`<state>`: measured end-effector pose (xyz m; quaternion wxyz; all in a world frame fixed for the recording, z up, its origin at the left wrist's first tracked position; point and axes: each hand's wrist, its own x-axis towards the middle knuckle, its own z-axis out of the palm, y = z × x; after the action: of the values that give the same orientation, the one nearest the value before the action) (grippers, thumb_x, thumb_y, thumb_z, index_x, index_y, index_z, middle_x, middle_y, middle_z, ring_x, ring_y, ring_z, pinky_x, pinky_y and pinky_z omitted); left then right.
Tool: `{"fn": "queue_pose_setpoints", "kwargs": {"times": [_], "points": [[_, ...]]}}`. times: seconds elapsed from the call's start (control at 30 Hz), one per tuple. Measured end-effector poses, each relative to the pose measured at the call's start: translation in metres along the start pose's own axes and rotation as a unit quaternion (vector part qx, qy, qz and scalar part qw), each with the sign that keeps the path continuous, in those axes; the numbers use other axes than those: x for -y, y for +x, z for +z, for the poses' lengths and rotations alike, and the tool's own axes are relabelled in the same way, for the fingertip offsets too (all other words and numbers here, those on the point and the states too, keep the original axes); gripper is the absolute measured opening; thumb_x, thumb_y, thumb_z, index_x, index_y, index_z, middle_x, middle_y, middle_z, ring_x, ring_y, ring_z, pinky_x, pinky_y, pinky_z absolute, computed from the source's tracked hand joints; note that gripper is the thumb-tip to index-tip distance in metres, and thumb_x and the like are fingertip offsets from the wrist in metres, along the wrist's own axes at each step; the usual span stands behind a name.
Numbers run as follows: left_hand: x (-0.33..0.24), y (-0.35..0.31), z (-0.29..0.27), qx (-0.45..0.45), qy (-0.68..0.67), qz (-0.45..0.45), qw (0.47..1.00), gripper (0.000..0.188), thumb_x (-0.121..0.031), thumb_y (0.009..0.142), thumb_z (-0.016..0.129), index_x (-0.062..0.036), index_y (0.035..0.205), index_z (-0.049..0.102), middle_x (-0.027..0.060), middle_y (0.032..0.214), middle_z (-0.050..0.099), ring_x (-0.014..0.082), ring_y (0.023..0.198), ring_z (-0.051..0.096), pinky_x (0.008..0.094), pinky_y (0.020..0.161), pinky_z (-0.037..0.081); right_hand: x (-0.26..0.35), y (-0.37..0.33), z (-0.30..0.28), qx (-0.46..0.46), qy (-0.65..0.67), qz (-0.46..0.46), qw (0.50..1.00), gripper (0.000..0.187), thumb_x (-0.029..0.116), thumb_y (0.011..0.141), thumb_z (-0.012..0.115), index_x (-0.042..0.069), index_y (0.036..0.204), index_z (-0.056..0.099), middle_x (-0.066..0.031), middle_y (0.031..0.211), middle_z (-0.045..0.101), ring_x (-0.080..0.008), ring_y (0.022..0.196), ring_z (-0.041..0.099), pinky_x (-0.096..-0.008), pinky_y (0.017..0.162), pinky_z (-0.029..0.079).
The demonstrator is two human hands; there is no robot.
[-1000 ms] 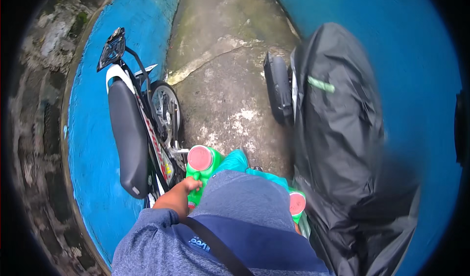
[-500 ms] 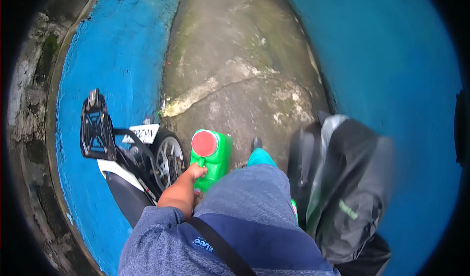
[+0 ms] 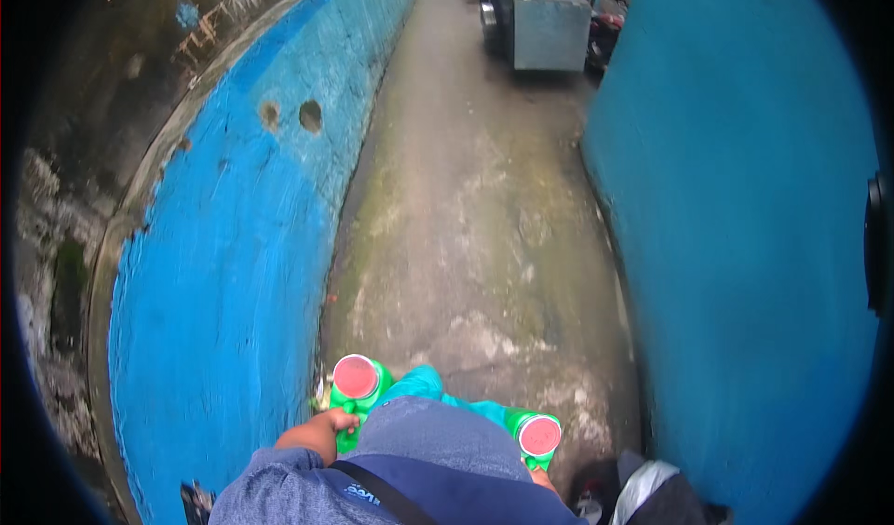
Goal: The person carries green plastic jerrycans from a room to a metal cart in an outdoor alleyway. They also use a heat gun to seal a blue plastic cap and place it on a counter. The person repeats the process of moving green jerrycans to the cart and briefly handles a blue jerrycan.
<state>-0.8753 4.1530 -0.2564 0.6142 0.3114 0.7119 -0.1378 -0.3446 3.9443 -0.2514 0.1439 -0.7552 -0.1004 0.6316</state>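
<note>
My left hand (image 3: 344, 421) is closed round the handle of a green plastic jug (image 3: 380, 387) with a wide, round red lid. The jug hangs beside my left leg, close to the blue wall on that side. On my other side, a second green jug (image 3: 515, 420) with the same kind of red lid hangs by my right leg. My right hand (image 3: 537, 475) grips it just below the lid; my body hides most of that hand. Both jugs are upright, and their lower parts are out of sight.
A concrete path (image 3: 456, 199) runs ahead between a low blue wall (image 3: 233, 292) on the left and a tall blue wall (image 3: 736, 199) on the right. Farther up stands a grey box-shaped cart (image 3: 551, 36). Dark covered bulk (image 3: 666, 497) sits near right.
I have moved forward along the path, and the view has lifted. The parked motorcycle has dropped almost out of sight. The right-hand jug and part of my right hand now show.
</note>
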Motion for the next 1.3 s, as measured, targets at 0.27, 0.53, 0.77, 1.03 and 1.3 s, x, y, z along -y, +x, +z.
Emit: {"fn": "queue_pose_setpoints", "kwargs": {"times": [0.27,0.53,0.77,1.03,1.3], "points": [[-0.195,0.113,-0.192,-0.044,0.032,0.037,0.998,0.019,-0.025,0.076,0.069,-0.0061,0.077,0.068,0.0073,0.071,0.065,0.0185,0.062,0.058,0.0362,0.061,0.047,0.404,0.123,0.045,-0.05,-0.119,0.025,0.991,0.082,0.073,0.087,0.031,-0.004,0.088,0.06,-0.0139,0.072,0.059,-0.023,0.06,0.057,-0.0381,0.063,0.046],[-0.363,0.222,-0.354,-0.07,-0.071,-0.023,0.995,0.024,-0.024,0.074,0.07,-0.0029,0.085,0.068,0.0098,0.079,0.068,0.0187,0.069,0.062,0.0347,0.066,0.049,0.739,0.261,0.072,-0.033,-0.254,0.047,0.965,0.087,0.078,0.082,0.034,-0.002,0.105,0.059,-0.017,0.089,0.065,-0.0254,0.074,0.061,-0.0397,0.078,0.048],[-0.61,0.275,-0.501,-0.085,-0.107,0.081,0.987,0.027,-0.027,0.075,0.068,-0.003,0.087,0.065,0.0086,0.072,0.064,0.0206,0.066,0.058,0.0347,0.067,0.047,1.003,0.435,0.123,0.012,-0.197,-0.027,0.98,0.093,0.081,0.078,0.038,-0.008,0.099,0.06,-0.0171,0.083,0.063,-0.0266,0.064,0.059,-0.0414,0.067,0.049],[-0.894,0.323,-0.701,-0.018,-0.208,-0.054,0.977,0.006,-0.013,0.081,0.06,-0.0091,0.077,0.057,0.0041,0.064,0.054,0.0145,0.056,0.052,0.0316,0.053,0.043,1.313,0.546,0.15,-0.015,-0.169,-0.001,0.985,0.042,0.025,0.068,0.083,0.0,0.09,0.056,-0.0066,0.075,0.058,-0.0166,0.06,0.056,-0.0319,0.056,0.047],[-1.158,0.5,-0.88,0.005,-0.179,0.103,0.978,0.025,-0.026,0.082,0.062,-0.0061,0.096,0.063,0.0095,0.078,0.063,0.0208,0.069,0.06,0.0384,0.063,0.047,1.608,0.719,0.179,-0.007,-0.218,-0.018,0.976,0.028,0.015,0.072,0.077,0.005,0.082,0.052,-0.0062,0.07,0.061,-0.0151,0.06,0.057,-0.0324,0.054,0.047]]}}
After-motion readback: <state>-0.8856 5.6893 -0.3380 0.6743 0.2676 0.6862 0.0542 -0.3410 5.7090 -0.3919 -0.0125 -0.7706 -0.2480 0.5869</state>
